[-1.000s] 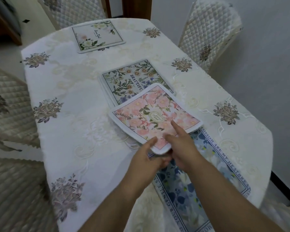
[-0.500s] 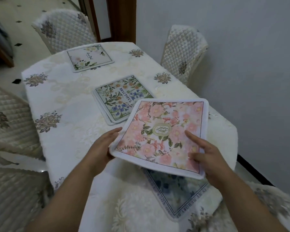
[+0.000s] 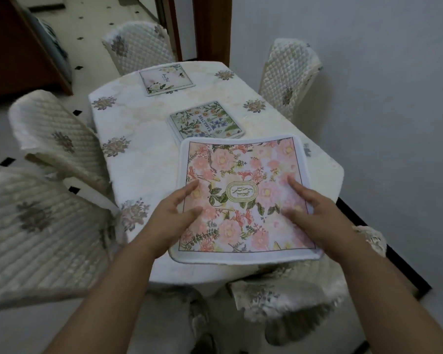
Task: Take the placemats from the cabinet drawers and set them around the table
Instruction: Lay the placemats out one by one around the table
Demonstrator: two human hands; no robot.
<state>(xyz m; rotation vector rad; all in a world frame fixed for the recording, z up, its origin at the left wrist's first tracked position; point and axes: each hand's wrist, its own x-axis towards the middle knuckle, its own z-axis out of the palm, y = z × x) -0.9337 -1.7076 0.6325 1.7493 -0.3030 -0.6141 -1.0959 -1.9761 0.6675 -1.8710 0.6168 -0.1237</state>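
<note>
The left hand (image 3: 173,215) grips the left edge of the square pink floral fabric placemat (image 3: 243,172), with thumb and forefinger spread on top and the other fingers hidden. The placemat is over the near end of the cream-clothed table (image 3: 143,169). The right hand (image 3: 317,215) grips the right edge likewise.

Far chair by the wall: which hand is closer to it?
Right. The right hand is at the pink placemat's edge on that chair's side; the left hand is at the opposite edge.
</note>
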